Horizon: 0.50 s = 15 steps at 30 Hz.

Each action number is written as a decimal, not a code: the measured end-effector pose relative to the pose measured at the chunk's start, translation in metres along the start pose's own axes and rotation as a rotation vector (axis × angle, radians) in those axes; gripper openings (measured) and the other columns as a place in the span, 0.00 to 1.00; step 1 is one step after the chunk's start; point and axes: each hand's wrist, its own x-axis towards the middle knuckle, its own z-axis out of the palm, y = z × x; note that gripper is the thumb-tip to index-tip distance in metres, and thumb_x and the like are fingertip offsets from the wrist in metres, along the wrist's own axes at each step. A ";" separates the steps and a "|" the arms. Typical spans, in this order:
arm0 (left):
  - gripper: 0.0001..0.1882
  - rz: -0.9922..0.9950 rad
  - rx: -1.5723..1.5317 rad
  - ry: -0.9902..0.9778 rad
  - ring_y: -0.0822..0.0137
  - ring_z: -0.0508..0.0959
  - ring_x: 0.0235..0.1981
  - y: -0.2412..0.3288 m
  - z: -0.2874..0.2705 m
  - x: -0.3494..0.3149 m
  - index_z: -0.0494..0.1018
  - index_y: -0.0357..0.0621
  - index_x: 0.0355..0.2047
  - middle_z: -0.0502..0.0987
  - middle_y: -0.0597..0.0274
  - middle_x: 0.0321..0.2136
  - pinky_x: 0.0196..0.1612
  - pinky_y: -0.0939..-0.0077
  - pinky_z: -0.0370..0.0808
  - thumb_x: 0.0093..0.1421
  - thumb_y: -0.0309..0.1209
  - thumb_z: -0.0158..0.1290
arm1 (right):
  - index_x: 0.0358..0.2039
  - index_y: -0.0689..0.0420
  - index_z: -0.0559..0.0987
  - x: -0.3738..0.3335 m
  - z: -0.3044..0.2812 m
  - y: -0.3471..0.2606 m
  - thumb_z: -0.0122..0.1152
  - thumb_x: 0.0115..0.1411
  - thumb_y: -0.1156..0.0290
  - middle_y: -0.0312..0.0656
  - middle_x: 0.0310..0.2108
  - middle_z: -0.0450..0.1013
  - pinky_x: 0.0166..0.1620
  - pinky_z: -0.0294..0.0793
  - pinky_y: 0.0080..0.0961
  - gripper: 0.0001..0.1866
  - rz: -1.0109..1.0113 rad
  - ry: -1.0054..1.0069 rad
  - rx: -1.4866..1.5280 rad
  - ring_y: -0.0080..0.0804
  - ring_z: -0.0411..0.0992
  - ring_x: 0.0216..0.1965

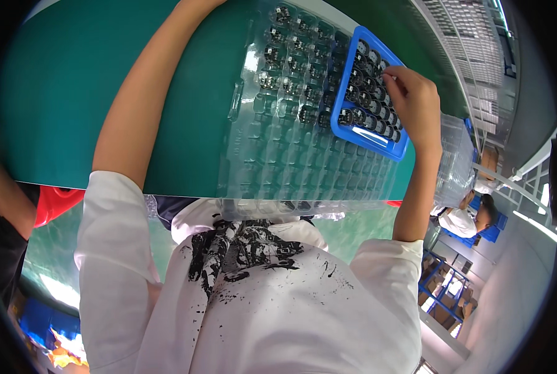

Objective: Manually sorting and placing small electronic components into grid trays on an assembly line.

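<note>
My right hand [418, 105] hangs over a blue plastic tray [379, 148], fingers bent and drawn together at its right side. Whatever lies between the fingertips is too small to make out. Rows of small round black and grey parts [371, 103] fill the tray. It rests on a clear plastic blister tray [247, 146] with many pockets. Small dark electronic pieces [293, 63] sit in its far pockets, while the nearer ones hold nothing visible. My left forearm [135, 106] reaches away across the table, and its hand is cut off by the upper edge.
The green table top [60, 106] ends in a front edge close to my body. Stacked clear plastic trays [454, 159] stand at the right. Another person's arm [7, 193] comes in at the left, beside a red seat [57, 204]. Farther right, a person in white [462, 221] sits.
</note>
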 end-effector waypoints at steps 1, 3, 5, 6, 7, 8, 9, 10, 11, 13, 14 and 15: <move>0.16 0.006 -0.008 0.003 0.50 0.76 0.22 -0.001 0.000 0.000 0.71 0.30 0.23 0.73 0.42 0.19 0.29 0.60 0.70 0.61 0.33 0.51 | 0.34 0.61 0.81 -0.001 0.002 -0.002 0.63 0.58 0.74 0.45 0.22 0.75 0.27 0.69 0.28 0.05 -0.002 -0.002 -0.029 0.34 0.71 0.20; 0.16 0.045 0.034 0.025 0.50 0.76 0.22 -0.005 -0.001 0.001 0.71 0.30 0.23 0.73 0.42 0.19 0.29 0.60 0.70 0.61 0.33 0.51 | 0.34 0.60 0.81 -0.001 0.006 -0.004 0.63 0.58 0.73 0.45 0.23 0.75 0.28 0.70 0.29 0.05 -0.001 -0.005 -0.058 0.36 0.72 0.21; 0.16 0.087 0.072 0.046 0.50 0.76 0.22 -0.008 0.000 0.000 0.71 0.30 0.23 0.73 0.42 0.19 0.29 0.60 0.70 0.61 0.33 0.52 | 0.33 0.60 0.81 0.001 0.009 -0.004 0.63 0.57 0.72 0.45 0.24 0.76 0.29 0.71 0.30 0.05 -0.020 -0.003 -0.055 0.37 0.73 0.22; 0.16 0.041 0.044 0.025 0.51 0.76 0.22 -0.006 -0.001 0.000 0.71 0.31 0.23 0.73 0.42 0.19 0.29 0.60 0.70 0.61 0.33 0.52 | 0.33 0.60 0.81 0.002 0.009 -0.002 0.63 0.57 0.72 0.45 0.24 0.76 0.29 0.71 0.30 0.05 -0.018 -0.003 -0.056 0.37 0.73 0.22; 0.15 -0.005 0.016 0.005 0.51 0.76 0.22 -0.004 -0.001 0.000 0.71 0.31 0.23 0.73 0.43 0.19 0.29 0.60 0.70 0.61 0.32 0.52 | 0.33 0.59 0.81 0.001 0.010 -0.002 0.63 0.57 0.72 0.45 0.24 0.76 0.29 0.71 0.31 0.05 -0.022 -0.003 -0.067 0.38 0.73 0.23; 0.15 -0.004 0.014 0.004 0.51 0.76 0.22 -0.003 -0.001 0.000 0.71 0.31 0.23 0.73 0.43 0.19 0.29 0.60 0.70 0.61 0.32 0.52 | 0.33 0.59 0.82 0.001 0.010 -0.001 0.63 0.57 0.73 0.45 0.25 0.76 0.30 0.71 0.31 0.05 -0.027 -0.004 -0.077 0.38 0.74 0.23; 0.15 -0.008 0.012 -0.004 0.52 0.76 0.22 -0.003 -0.001 0.000 0.72 0.31 0.23 0.73 0.43 0.19 0.29 0.60 0.70 0.61 0.32 0.52 | 0.33 0.59 0.82 0.001 0.009 -0.001 0.63 0.57 0.73 0.45 0.25 0.76 0.30 0.71 0.31 0.05 -0.027 -0.004 -0.077 0.38 0.74 0.23; 0.15 -0.012 0.010 -0.013 0.52 0.77 0.22 -0.002 -0.001 0.000 0.72 0.31 0.23 0.73 0.43 0.19 0.29 0.60 0.71 0.61 0.32 0.52 | 0.33 0.59 0.82 0.001 0.009 -0.001 0.63 0.57 0.73 0.45 0.25 0.76 0.30 0.72 0.31 0.05 -0.032 -0.008 -0.077 0.38 0.74 0.23; 0.15 -0.013 0.011 -0.012 0.52 0.77 0.22 -0.002 -0.002 0.000 0.72 0.31 0.23 0.73 0.43 0.19 0.29 0.60 0.71 0.61 0.32 0.52 | 0.33 0.59 0.82 0.001 0.009 -0.001 0.63 0.57 0.73 0.45 0.25 0.77 0.30 0.72 0.31 0.05 -0.036 -0.013 -0.077 0.38 0.74 0.24; 0.15 -0.003 0.018 -0.013 0.53 0.77 0.22 -0.003 -0.002 0.000 0.72 0.31 0.23 0.74 0.44 0.19 0.29 0.60 0.71 0.61 0.32 0.52 | 0.33 0.59 0.82 0.002 0.009 -0.004 0.63 0.57 0.73 0.45 0.26 0.77 0.31 0.72 0.31 0.05 -0.042 -0.016 -0.078 0.39 0.74 0.24; 0.15 -0.004 0.018 -0.012 0.53 0.77 0.22 -0.003 -0.003 0.000 0.72 0.31 0.23 0.74 0.44 0.19 0.29 0.60 0.71 0.61 0.32 0.52 | 0.33 0.59 0.82 0.003 0.009 -0.005 0.63 0.57 0.73 0.45 0.27 0.77 0.31 0.72 0.31 0.05 -0.048 -0.018 -0.079 0.40 0.75 0.25; 0.16 -0.013 0.003 -0.024 0.52 0.77 0.22 -0.003 -0.004 0.000 0.72 0.31 0.23 0.74 0.44 0.19 0.29 0.60 0.71 0.61 0.33 0.52 | 0.33 0.59 0.82 0.003 0.009 -0.006 0.63 0.57 0.73 0.45 0.27 0.77 0.31 0.72 0.31 0.05 -0.046 -0.018 -0.080 0.40 0.75 0.25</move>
